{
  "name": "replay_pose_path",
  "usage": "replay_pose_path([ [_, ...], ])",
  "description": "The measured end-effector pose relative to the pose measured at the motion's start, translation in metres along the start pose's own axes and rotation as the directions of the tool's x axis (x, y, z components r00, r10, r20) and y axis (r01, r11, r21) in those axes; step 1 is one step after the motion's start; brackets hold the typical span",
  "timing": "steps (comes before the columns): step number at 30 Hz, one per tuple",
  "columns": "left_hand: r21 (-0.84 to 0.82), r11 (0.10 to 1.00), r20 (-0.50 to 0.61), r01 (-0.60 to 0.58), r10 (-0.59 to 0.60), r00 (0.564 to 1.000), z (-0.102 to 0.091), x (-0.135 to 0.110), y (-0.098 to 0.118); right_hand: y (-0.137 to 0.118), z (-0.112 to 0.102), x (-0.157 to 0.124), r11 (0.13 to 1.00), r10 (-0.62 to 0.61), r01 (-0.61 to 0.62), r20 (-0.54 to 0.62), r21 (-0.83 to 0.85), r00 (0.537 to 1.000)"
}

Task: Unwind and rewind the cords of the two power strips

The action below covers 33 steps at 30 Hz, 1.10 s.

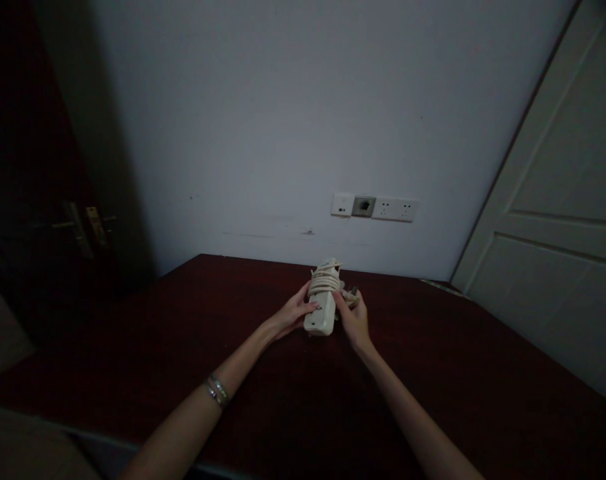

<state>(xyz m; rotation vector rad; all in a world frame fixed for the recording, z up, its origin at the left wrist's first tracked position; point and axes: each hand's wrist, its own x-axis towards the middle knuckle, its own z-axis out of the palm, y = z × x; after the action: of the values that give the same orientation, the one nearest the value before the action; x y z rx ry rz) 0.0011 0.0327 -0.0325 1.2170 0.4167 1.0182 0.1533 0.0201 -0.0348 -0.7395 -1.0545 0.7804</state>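
Note:
A white power strip (pixel 321 319) is held between both hands above the dark red tabletop, its near end pointing toward me. Its own white cord (pixel 325 281) is wound in several turns around the strip's middle. My left hand (pixel 293 312) grips the strip from the left side, thumb on the top face near the socket holes. On the right, my right hand (pixel 353 320) closes around the other side, its thumb by the cord turns. The plug (pixel 351 296) sticks out at the right, by the fingers of my right hand.
The dark red table (pixel 223 313) reaches back to a pale wall with a row of wall sockets (pixel 393 209). At the left stands a dark door with a handle (pixel 77 227). A white panelled door (pixel 563 220) is at the right.

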Motion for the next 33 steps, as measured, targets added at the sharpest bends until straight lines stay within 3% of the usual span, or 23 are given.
replay_pose_path([
  [7, 0.061, 0.998, -0.234, -0.024, 0.038, 0.971, -0.005, 0.007, -0.008, 0.003, 0.003, -0.003, 0.998, 0.053, -0.053, -0.011, 0.023, 0.999],
  [11, 0.080, 0.991, -0.234, -0.106, 0.123, 0.964, -0.001, 0.008, -0.006, 0.005, 0.006, -0.007, 0.996, 0.080, -0.081, 0.039, 0.038, 0.996],
  [15, 0.128, 0.975, -0.320, -0.182, 0.215, 0.923, 0.007, 0.009, -0.003, 0.005, 0.006, -0.008, 0.998, 0.058, -0.058, 0.066, 0.001, 0.996],
  [20, 0.116, 0.972, -0.319, -0.204, 0.231, 0.919, 0.011, 0.009, -0.004, 0.003, 0.005, -0.008, 0.999, 0.039, -0.037, 0.074, -0.031, 0.997],
  [25, 0.096, 0.973, -0.352, -0.208, 0.228, 0.908, 0.005, 0.009, -0.009, 0.002, 0.008, -0.006, 0.994, 0.105, -0.108, 0.155, 0.009, 0.982],
  [29, 0.114, 0.971, -0.382, -0.208, 0.236, 0.894, 0.002, 0.010, -0.015, 0.006, 0.008, -0.006, 0.995, 0.075, -0.057, 0.218, -0.087, 0.973],
  [33, 0.110, 0.973, -0.451, -0.203, 0.231, 0.862, 0.002, 0.010, -0.019, 0.009, 0.004, -0.006, 0.939, -0.014, 0.075, 0.180, -0.335, 0.984],
])
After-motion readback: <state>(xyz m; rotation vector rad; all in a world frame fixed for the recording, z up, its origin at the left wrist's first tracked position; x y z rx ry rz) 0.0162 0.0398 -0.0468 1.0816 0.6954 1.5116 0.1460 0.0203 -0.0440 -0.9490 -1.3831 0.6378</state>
